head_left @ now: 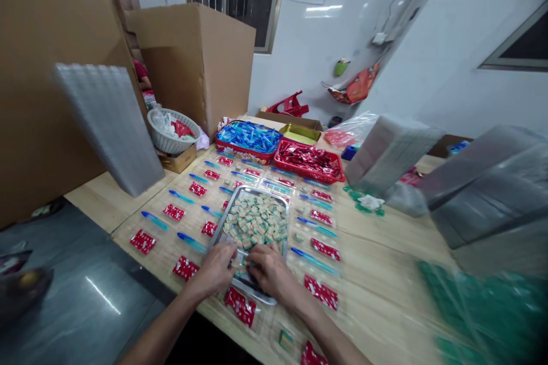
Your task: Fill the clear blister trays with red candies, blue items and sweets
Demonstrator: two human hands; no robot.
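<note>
A metal tray [286, 202] heaped with small beige-and-green blocks [256, 219] rests on clear plastic trays on the table. My left hand [221, 265] is at the tray's near left part, its fingers curled together; what they hold, if anything, is hidden. Beside it my right hand [268, 268] reaches into the near part with fingers bent down around something dark that I cannot make out. Rows of clear trays around the metal one hold blue pens [314, 260] and red printed packets [321, 291]. One block [286, 340] lies in a clear tray near the front edge.
Farther back are a tin of blue pens [248, 136], a red basket [310, 174] of red packets and a gold tin [301, 134]. Stacked clear trays [109, 125] stand at left, more [391, 151] at right. A white basket [173, 140] and large cardboard boxes [201, 63] are behind.
</note>
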